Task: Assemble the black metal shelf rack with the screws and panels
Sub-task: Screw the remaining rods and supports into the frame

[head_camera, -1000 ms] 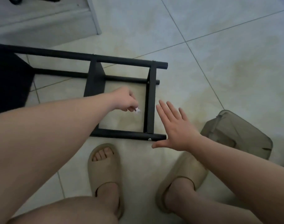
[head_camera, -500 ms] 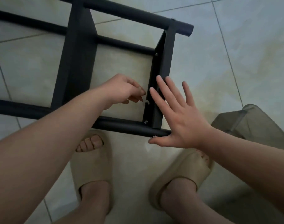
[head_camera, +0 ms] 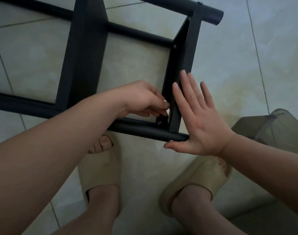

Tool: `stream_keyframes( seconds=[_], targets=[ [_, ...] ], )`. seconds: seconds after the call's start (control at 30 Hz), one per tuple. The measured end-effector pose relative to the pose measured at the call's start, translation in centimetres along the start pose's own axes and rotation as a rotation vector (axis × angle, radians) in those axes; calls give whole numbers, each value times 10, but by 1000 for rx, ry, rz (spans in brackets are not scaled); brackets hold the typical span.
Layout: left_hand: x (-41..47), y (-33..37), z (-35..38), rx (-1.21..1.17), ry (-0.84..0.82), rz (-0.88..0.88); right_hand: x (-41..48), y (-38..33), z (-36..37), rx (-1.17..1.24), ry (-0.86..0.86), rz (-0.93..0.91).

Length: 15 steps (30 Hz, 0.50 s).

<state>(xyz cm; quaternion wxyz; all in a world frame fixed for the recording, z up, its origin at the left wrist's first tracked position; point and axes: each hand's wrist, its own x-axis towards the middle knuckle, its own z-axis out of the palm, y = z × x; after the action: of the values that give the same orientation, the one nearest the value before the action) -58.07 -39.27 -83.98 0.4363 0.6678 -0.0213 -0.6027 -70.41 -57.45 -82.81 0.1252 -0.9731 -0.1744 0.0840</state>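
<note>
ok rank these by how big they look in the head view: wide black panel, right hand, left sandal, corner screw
1. wide black panel
2. left sandal and right hand: about alike; sandal partly hidden, so unranked
3. corner screw, by far the smallest

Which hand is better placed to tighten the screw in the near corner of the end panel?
Left. The left hand pinches a small pale item just above that screw, while the right hand lies flat against the end panel, apparently bracing it.
</note>
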Motion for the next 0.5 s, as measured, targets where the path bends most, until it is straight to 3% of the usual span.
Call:
stream_keyframes(
  seconds=[0.5],
  targets=[
    [-4, 14, -4, 0, -83, 10, 0, 2, 3, 80, 23, -4]
  ],
)
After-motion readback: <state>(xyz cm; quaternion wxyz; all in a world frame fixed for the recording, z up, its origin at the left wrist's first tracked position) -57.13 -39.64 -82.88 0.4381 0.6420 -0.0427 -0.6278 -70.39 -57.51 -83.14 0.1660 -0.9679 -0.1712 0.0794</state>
